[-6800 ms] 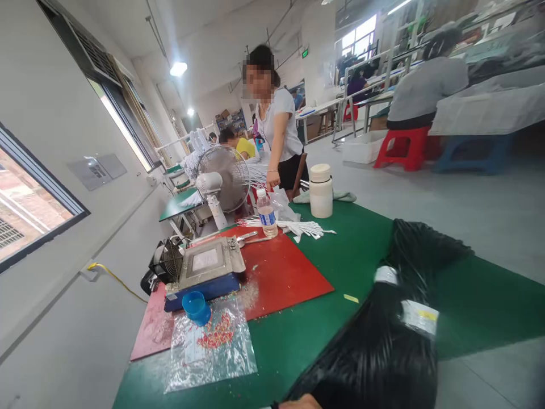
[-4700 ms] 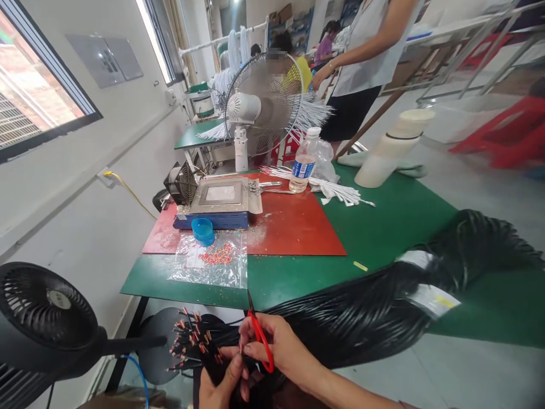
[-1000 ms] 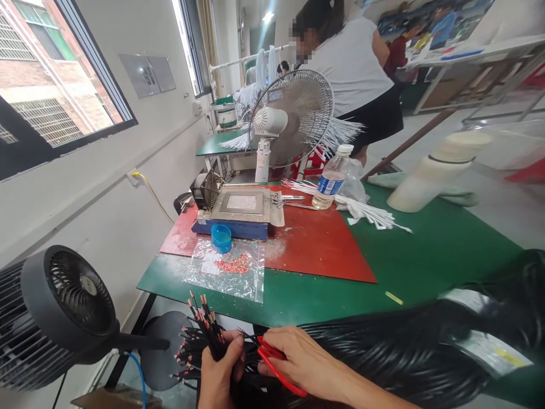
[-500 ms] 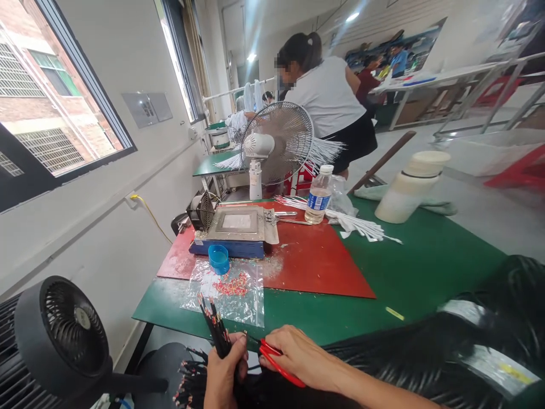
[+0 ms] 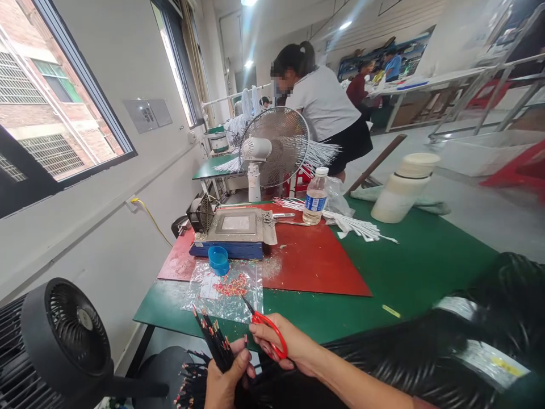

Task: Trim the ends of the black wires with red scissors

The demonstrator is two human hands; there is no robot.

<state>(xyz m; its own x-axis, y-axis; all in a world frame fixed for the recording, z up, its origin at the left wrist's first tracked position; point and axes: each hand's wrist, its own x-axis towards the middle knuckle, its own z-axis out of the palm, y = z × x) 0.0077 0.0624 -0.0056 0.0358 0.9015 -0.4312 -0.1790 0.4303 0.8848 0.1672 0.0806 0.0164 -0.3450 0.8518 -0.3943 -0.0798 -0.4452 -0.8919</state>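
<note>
Just hands (image 5: 227,378) below table edge (image 5: 191,325)

Two bare hands, left hand (image 5: 225,379) and right hand (image 5: 281,343), right forearm unsleeved.

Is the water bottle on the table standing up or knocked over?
Upright: the water bottle stands on its base at the red mat's far edge, white cap on top.

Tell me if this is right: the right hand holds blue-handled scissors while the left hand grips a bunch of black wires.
Not quite. In the head view the scissors in the right hand have red handles, not blue. The left hand does grip black wires.
</note>
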